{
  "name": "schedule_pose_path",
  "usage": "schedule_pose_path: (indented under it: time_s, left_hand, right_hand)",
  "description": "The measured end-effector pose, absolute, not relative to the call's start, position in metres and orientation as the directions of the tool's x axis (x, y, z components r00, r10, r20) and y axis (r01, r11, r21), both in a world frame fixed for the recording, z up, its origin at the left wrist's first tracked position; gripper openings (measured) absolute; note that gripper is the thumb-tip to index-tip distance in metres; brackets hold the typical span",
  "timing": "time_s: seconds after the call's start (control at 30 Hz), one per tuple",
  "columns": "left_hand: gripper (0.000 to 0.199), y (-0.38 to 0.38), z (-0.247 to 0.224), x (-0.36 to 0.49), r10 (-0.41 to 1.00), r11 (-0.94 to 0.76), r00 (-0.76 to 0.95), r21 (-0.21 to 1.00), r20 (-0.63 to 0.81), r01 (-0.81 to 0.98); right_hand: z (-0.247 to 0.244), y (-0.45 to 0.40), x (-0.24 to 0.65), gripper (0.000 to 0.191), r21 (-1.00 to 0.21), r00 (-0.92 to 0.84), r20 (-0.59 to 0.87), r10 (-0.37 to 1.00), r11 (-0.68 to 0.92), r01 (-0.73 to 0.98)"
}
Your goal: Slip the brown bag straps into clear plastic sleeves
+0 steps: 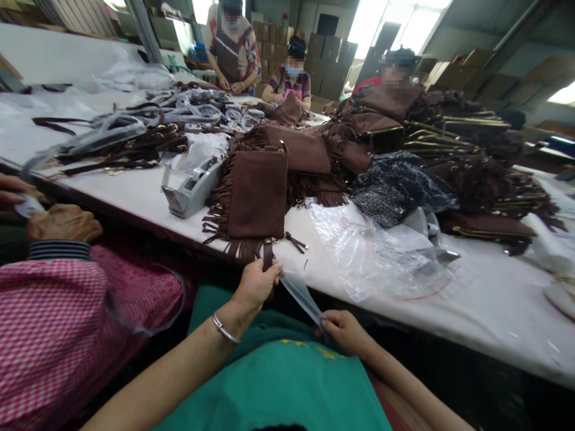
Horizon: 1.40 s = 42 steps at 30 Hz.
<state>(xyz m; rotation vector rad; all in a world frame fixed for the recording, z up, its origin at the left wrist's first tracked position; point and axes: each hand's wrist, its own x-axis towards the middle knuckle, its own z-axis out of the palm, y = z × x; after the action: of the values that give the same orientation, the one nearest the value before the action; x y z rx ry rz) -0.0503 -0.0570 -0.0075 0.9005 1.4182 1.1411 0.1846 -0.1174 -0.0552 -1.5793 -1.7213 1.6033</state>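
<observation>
Film strip (299,293) stretches through open space at counter (494,323) edge; left grip (256,282) pinches it with brown strap (268,254), right grip (348,332) pinches its lower end. Fringed bag (257,191) lies near this edge.

A dark brown fringed bag (257,194) lies flat, smooth panel up, at mid-frame. Just below its lower edge, a brown strap (268,254) points downward. A translucent plastic strip (302,297) slants down rightward, drawn out lengthwise, at lower center.
</observation>
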Motion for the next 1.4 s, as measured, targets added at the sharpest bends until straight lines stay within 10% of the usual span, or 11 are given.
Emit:
schedule_pose_path:
  time_s: [0.27, 0.43, 0.73, 1.03, 1.4]
  left_hand:
    - [0.027, -0.055, -0.019, -0.047, 0.948, 0.266, -0.15, 0.958, -0.279, -0.106]
    - [0.04, -0.059, -0.024, -0.063, 0.887, 0.374, -0.206, 0.904, -0.414, -0.208]
    - [0.039, -0.071, -0.031, -0.057, 0.879, 0.476, -0.015, 0.878, -0.477, -0.038]
    - [0.045, -0.067, -0.001, -0.062, 0.896, 0.442, 0.022, 0.886, -0.444, -0.141]
    - [0.038, -0.076, -0.002, -0.044, 0.878, 0.466, 0.194, 0.874, -0.437, -0.138]
  right_hand:
    - [-0.05, -0.136, 0.203, 0.03, -0.815, -0.208, -0.533, 0.82, -0.433, 0.385]
    - [-0.021, -0.112, 0.214, 0.027, -0.895, 0.074, -0.287, 0.955, -0.295, 0.336]
    - [0.024, -0.052, 0.168, 0.015, -0.904, 0.319, -0.084, 0.944, 0.063, -0.423]
    - [0.033, -0.058, 0.157, 0.021, -0.904, 0.043, 0.042, 0.998, 0.02, 0.427]
    - [-0.007, -0.052, 0.104, 0.026, -0.951, -0.099, -0.193, 0.976, -0.162, 0.264]
